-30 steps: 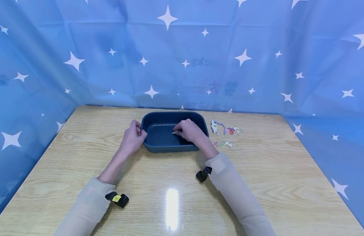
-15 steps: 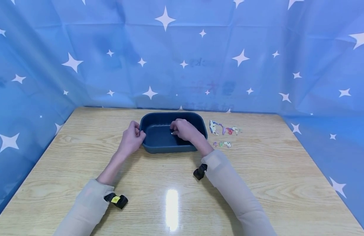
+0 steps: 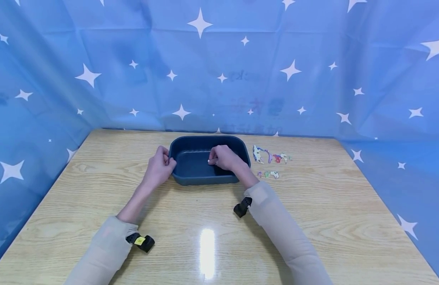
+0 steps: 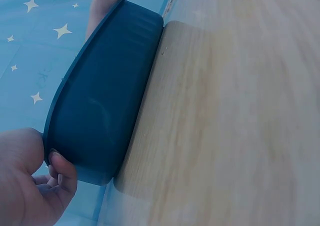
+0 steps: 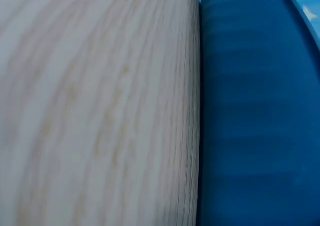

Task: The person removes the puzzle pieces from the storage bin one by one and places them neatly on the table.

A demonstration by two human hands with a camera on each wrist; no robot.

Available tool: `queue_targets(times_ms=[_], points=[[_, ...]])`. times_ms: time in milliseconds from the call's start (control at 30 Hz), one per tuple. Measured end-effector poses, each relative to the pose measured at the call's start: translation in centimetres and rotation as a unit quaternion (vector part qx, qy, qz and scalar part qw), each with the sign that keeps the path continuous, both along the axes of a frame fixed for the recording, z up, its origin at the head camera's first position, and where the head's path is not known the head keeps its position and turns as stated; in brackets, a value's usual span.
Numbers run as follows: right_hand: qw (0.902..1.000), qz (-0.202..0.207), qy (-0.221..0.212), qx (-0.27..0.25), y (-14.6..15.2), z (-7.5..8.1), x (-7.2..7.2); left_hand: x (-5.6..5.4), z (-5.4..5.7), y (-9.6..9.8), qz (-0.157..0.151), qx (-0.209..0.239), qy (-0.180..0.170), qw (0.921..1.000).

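A dark blue rectangular bin (image 3: 205,181) stands at the back of the table, open side up. At its left end, my left hand (image 3: 159,164) grips the rim between thumb and curled fingers. The left wrist view shows this hand (image 4: 30,183) at the corner of the bin's wall (image 4: 105,106). My right hand (image 3: 226,158) reaches over the right part of the bin with fingertips inside it, pinching a small whitish piece (image 3: 209,160), mostly hidden by the fingers. In the right wrist view only the bin's side (image 5: 260,106) and the tabletop appear.
Right of the bin lie two rows of small flat colourful cut-out pieces: a longer back row (image 3: 258,154) with a red piece (image 3: 277,158), and a shorter front row (image 3: 274,174). A blue star-patterned curtain (image 3: 262,59) hangs behind the wooden table (image 3: 169,221).
My right hand shifts slightly inside the bin, its fingers drawing closer around the whitish piece, less of which shows. The left hand keeps its hold on the rim.
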State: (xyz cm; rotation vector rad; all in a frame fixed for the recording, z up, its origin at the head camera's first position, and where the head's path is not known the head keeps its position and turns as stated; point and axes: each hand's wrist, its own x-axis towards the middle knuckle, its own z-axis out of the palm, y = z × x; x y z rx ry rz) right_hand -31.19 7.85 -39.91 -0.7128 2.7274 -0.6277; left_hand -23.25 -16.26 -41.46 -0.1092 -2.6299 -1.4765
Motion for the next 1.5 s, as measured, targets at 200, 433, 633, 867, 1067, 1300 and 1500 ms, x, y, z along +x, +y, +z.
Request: queue_targets(times_ms=[200, 433, 633, 867, 1067, 1300, 1500], points=[[0.9989, 0.0, 0.025, -0.039, 0.4, 0.0, 0.1, -0.1, 0.0, 0.1, 0.002, 0.0, 0.002, 1.0], [0.995, 0.001, 0.032, -0.094, 0.5, 0.0, 0.3, -0.2, -0.1, 0.0, 0.003, -0.004, 0.002, 1.0], [0.9935, 0.009, 0.034, -0.108, 0.6, 0.1, 0.6, -0.1, -0.2, 0.0, 0.004, -0.005, 0.002, 1.0], [0.9918, 0.018, 0.03, -0.123, 0.8, 0.3, 1.0, -0.2, -0.2, 0.1, 0.004, -0.004, 0.002, 1.0], [0.9876, 0.036, 0.055, -0.143, 1.4, 0.8, 1.6, -0.1, -0.1, 0.0, 0.007, -0.006, 0.006, 0.9999], [0.9813, 0.045, 0.083, -0.168, 2.6, 1.2, 2.5, -0.1, -0.1, 0.0, 0.007, -0.006, 0.002, 1.0], [0.9754, 0.042, 0.109, -0.187, 3.9, 1.5, 3.1, -0.2, -0.2, 0.0, 0.005, -0.002, 0.006, 1.0]])
